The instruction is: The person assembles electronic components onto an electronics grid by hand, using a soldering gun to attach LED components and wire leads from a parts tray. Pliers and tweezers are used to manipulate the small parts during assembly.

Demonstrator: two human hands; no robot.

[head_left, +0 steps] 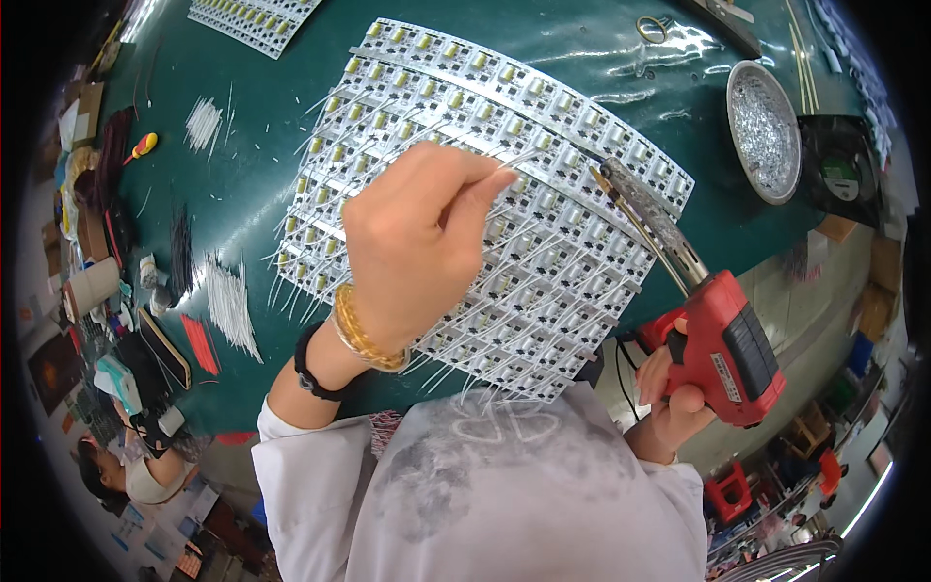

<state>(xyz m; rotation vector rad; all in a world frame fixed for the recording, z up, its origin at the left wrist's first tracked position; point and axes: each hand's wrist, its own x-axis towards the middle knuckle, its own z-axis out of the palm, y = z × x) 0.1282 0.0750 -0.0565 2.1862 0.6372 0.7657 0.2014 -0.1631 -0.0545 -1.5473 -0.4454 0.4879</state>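
Note:
A large panel of small white circuit boards [582, 116] lies on the green table in front of me, with yellowish parts in rows. Thin white wires [543, 303] stick out from many of the boards. Above the panel's middle, my left hand [415, 218] is closed in a pinch on a white wire [524, 156]. My right hand [671, 403] is wrapped round the handle of a red and black soldering gun [729, 347], at the panel's right side. Its long metal tip points up and left, close to the pinched wire; whether they touch, I cannot tell.
Bundles of white wires [231, 306], red wires [200, 344] and black wires [181, 252] lie on the left. Another board panel [254, 21] is at the far left. A metal bowl [784, 189] of silvery bits stands far right. Another person [145, 475] is at lower left.

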